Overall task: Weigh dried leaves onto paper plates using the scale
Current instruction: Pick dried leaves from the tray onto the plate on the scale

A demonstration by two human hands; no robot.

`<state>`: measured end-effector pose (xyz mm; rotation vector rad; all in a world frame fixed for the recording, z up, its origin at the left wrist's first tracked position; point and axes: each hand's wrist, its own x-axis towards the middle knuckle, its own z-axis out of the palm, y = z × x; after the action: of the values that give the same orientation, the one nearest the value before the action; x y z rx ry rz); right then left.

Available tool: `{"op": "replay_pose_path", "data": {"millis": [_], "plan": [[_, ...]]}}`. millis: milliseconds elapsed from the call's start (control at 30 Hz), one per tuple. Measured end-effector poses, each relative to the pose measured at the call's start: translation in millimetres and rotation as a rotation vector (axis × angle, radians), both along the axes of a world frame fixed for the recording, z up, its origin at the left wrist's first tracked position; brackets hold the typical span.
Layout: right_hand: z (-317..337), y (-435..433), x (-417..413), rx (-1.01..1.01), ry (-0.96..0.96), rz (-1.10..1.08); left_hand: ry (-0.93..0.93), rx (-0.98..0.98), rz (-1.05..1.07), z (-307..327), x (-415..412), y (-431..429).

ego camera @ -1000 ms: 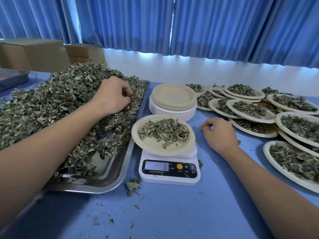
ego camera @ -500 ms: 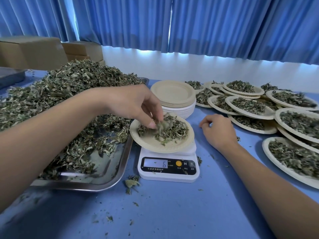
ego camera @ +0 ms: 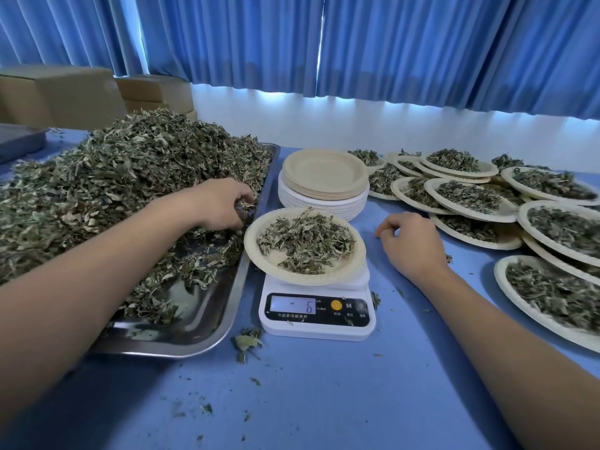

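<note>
Steel tray [ego camera: 207,323] holds dried leaves [ego camera: 107,190] where the left hand [ego camera: 224,203] fingers pinch some, while the right hand [ego camera: 412,245] rests loosely curled on the tabletop [ego camera: 324,401].

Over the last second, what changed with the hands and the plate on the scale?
The left hand went from the leaf pile to the plate on the scale, dropped a pinch of leaves there, and is back in the tray, fingers curled into the leaves. The right hand stayed resting on the table; the plate kept its place and the scale display still shows 6.
</note>
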<state>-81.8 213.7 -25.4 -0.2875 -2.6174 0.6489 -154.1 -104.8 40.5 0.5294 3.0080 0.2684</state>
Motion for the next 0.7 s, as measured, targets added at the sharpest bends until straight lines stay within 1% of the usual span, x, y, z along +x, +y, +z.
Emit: {"op": "replay_pose_path", "data": {"millis": [100,233,300,400,500,700], "plan": [[-0.2,0.7,-0.8,0.000,-0.005,0.002,-0.022,0.000,0.010,-16.6,-5.8,-1.6],[-0.5,1.9,-0.9,-0.008,-0.003,0.010,0.099,0.039,0.013,-25.0,-8.8,-2.9],[-0.5,2.3,-1.0,-0.007,-0.004,0.012,0.130,0.042,-0.004,-25.7,-7.8,-2.4],[-1.6,2.9,-1.1,-0.015,0.004,0.016,0.205,0.101,-0.012,-25.2,-6.0,-2.8],[-1.9,4.2,-0.3,-0.021,0.009,0.017,0.285,0.161,0.027,-23.0,-2.2,-2.5],[-2.4,3.4,0.9,-0.063,-0.005,0.002,0.392,0.198,0.088,-21.6,6.4,0.5]]}}
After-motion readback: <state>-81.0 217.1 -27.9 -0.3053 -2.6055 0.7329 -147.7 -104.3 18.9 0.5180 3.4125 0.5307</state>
